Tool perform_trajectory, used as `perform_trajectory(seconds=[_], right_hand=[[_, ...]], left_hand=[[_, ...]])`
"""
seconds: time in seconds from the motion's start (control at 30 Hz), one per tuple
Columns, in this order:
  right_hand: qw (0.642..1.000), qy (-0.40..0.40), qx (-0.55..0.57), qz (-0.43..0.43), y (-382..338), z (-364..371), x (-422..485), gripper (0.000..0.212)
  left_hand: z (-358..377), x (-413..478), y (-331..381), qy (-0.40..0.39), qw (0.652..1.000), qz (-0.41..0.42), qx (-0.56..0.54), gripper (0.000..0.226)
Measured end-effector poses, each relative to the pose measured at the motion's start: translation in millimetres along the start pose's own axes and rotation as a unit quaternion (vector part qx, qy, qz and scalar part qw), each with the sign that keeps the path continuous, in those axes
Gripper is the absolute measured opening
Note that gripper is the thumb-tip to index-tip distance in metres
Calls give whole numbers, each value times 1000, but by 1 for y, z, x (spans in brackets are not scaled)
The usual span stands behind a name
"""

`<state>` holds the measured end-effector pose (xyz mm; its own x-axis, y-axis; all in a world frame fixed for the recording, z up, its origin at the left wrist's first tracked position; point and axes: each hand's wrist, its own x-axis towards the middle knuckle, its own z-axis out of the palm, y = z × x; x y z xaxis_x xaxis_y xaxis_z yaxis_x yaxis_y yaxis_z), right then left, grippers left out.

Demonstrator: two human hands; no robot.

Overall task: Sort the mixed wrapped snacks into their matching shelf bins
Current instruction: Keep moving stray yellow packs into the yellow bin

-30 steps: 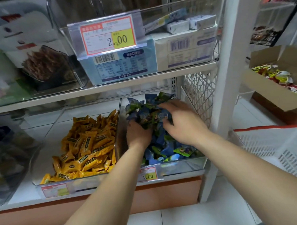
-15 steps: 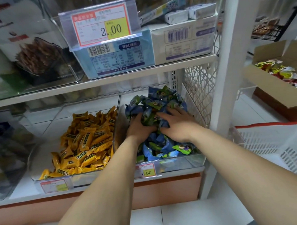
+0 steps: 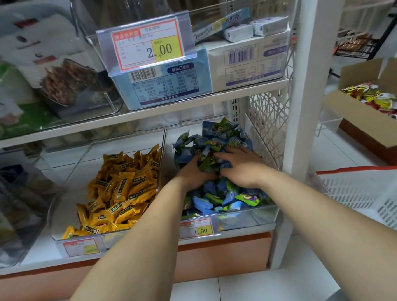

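Banking blue-green snack packets (image 3: 216,139) rearward in centre clear bin (image 3: 245,213), probably against spilling; right hand (image 3: 241,169) spread flat, left hand (image 3: 194,174) grip hidden.

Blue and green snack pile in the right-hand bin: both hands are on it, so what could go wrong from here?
1. The blue and green snack pile is heaped high at the back, right beside the clear divider. A push from the left hand or right hand might tip packets over among the yellow snacks.
2. Packets lie against the bin's low front wall, so some could spill out.
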<state>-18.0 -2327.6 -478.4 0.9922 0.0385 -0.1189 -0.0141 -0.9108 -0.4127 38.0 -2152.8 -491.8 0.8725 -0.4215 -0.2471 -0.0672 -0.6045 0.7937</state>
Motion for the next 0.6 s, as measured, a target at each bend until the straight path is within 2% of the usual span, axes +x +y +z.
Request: perform_trajectory(seconds=[0.23, 0.37, 0.43, 0.53, 0.6], right_hand=[[1000, 16, 15, -13, 1, -6, -2, 62], [996, 63, 64, -10, 0, -6, -3, 60], [986, 138, 92, -16, -5, -7, -5, 56], [956, 250, 137, -71, -16, -11, -11, 59], [950, 220, 182, -127, -23, -14, -15, 68]], left_hand=[[-5, -3, 8, 37, 999, -1, 20, 59], [-33, -12, 28, 71, 995, 13, 73, 61], [-45, -17, 38, 81, 993, 19, 81, 60], [-53, -23, 46, 21, 999, -7, 40, 57], [-53, -27, 50, -11, 999, -20, 37, 61]])
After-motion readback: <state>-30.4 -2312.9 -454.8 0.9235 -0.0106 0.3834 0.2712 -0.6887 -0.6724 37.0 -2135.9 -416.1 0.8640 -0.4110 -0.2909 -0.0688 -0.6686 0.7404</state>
